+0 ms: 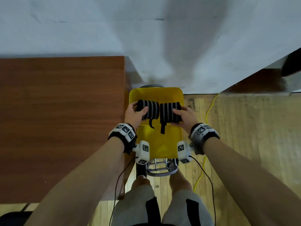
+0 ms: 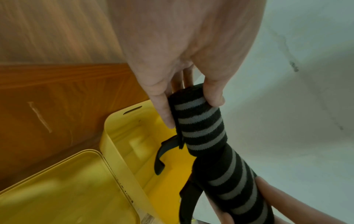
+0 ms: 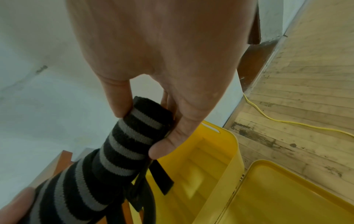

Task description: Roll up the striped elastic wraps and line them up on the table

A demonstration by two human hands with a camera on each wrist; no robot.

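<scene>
Head view: two hands over an open yellow box, each gripping one rolled black-and-grey striped wrap. Left hand curled round the left wrap, thumb on the near side, fingers wrapped over the far end; short black strap end hanging down and curling off its near edge. Right hand curled round the right wrap, with a longer black strap dangling straight toward the box lid. Rolls end to end, touching or nearly so, held above the box interior, not on the table. Table brown, wooden, just left of the box, bare where visible. Box set on a metal-framed stand; lid hinged open toward the near side. Yellow cable trailing across the plank floor on the right. Left wrist view: thumb and fingers pinching the roll's end, strap tab curling below. Right wrist view: thumb and forefinger clamping the other roll's end, box wall below right.
</scene>
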